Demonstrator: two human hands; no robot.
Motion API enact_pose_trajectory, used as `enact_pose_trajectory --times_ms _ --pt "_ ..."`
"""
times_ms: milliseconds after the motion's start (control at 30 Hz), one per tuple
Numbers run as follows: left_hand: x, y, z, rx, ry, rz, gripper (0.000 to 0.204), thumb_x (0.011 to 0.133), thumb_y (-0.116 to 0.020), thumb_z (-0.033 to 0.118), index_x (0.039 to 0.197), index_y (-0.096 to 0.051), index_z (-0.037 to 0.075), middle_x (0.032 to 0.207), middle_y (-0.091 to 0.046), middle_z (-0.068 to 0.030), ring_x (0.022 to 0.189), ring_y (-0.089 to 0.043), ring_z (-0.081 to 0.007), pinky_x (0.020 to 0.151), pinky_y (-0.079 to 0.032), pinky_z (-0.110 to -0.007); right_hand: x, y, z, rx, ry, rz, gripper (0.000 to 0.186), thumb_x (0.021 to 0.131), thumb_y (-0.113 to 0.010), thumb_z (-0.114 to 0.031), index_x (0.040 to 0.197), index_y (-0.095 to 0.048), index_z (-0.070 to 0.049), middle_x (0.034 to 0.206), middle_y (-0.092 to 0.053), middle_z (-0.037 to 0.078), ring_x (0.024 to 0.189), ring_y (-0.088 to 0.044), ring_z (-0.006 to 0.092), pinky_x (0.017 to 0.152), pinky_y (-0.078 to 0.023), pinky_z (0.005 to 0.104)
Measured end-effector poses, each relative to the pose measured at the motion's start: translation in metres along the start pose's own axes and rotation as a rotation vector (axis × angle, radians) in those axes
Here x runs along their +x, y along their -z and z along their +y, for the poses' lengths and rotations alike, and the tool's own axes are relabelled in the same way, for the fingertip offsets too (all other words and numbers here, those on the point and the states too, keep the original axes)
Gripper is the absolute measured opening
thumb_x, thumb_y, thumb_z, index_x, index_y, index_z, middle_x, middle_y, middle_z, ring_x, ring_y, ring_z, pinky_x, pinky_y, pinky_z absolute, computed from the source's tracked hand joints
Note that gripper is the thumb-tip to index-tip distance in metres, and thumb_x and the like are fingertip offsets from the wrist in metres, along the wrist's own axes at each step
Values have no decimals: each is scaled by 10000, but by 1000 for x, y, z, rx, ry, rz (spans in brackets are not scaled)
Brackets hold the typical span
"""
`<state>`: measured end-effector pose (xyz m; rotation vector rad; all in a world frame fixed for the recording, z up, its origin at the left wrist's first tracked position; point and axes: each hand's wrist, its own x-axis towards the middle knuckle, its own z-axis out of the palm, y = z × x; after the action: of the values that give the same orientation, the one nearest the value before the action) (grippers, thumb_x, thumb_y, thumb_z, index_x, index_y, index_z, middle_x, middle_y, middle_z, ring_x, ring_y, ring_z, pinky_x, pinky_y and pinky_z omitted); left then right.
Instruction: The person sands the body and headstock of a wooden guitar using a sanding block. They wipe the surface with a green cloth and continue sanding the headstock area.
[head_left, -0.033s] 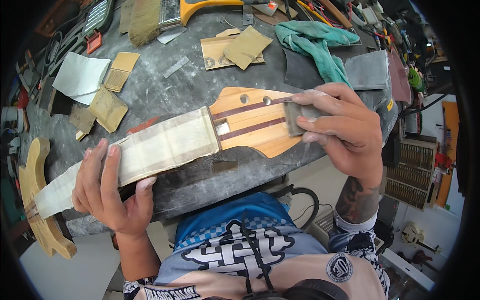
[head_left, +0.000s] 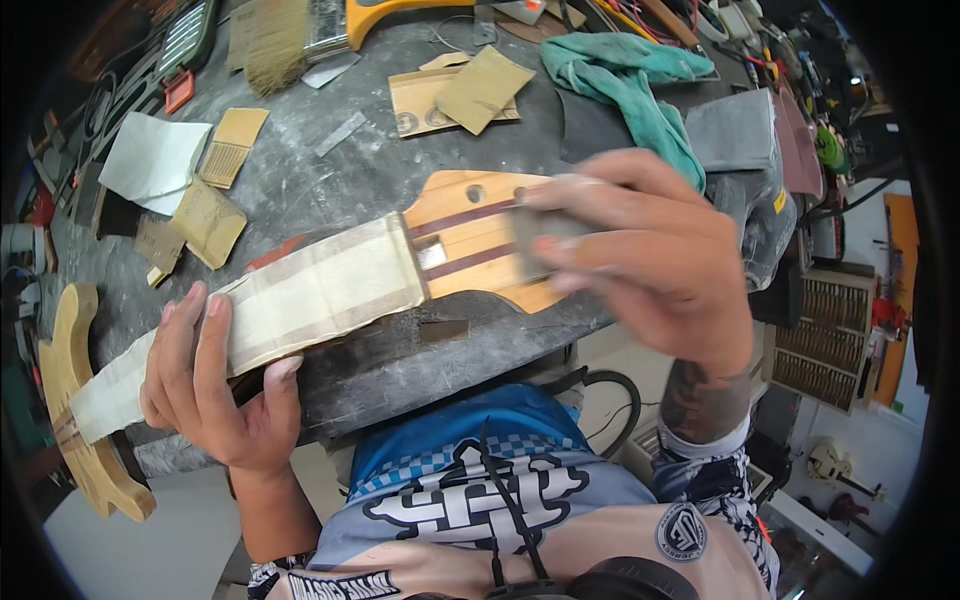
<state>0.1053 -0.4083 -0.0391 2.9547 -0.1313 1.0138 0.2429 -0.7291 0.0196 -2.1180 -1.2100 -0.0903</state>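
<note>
One guitar [head_left: 325,287] lies slanting from the lower left of the frame to its centre, the neck [head_left: 350,275] wrapped in whitish covering. On the headstock [head_left: 470,240], near the centre, the right hand [head_left: 670,255] holds a grey flat pad [head_left: 531,245] between thumb and fingers (it is blurred). The left hand [head_left: 220,395], lower left, rests wide over the wrapped neck, its thumb apart from the fingers. A green cloth [head_left: 625,72] lies upper right

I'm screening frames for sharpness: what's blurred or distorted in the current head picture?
Head view: the right hand and the grey pad it holds are blurred; the left hand looks clearer. Same head view: the near edge of the workbench appears bowed, and the corners are dark.
</note>
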Motion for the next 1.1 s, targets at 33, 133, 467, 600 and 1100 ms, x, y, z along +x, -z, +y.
enact_pose_trajectory --times_ms 33,133,467,600,1100 --pt "-1 -1 1 -5 -6 -4 563 1026 -547 543 1313 -666 74 1291 -704 -129 1241 -620 -315 1090 -333 -388 3 -4 -2 8 -7 2 284 727 -816 -64 1007 -774 -85 1155 -766 150 1019 -687 338 849 -569 398" --pt "-2 0 -3 4 -5 -7 564 1029 -543 543 1310 -665 69 1288 -706 -133 1236 -623 -318 1090 -335 -389 1 -2 -2 -11 -24 17 259 752 -802 -74 1010 -782 -89 1148 -771 137 1013 -682 335 843 -568 401" --pt "-1 2 -1 -3 -8 -5 554 1031 -544 527 1309 -665 64 1290 -706 -137 1236 -626 -319 1084 -342 -391 -3 3 -2 -44 -36 1 236 750 -805 -51 979 -763 -93 1159 -769 135 1028 -685 347 867 -570 405" --pt "0 -1 1 -4 -5 8 550 1022 -559 524 1311 -669 70 1288 -707 -132 1238 -624 -317 1080 -342 -390 -6 2 0 -45 -28 29 276 752 -820 -60 1020 -758 -74 1163 -766 138 1037 -684 343 872 -568 405" --pt "-2 2 1 -7 29 -24 549 1013 -576 530 1324 -671 88 1309 -697 -123 1253 -613 -310 1097 -312 -382 -7 10 -2 -82 -61 -8 291 699 -862 -34 974 -767 -28 1174 -754 163 1033 -672 334 862 -554 401"
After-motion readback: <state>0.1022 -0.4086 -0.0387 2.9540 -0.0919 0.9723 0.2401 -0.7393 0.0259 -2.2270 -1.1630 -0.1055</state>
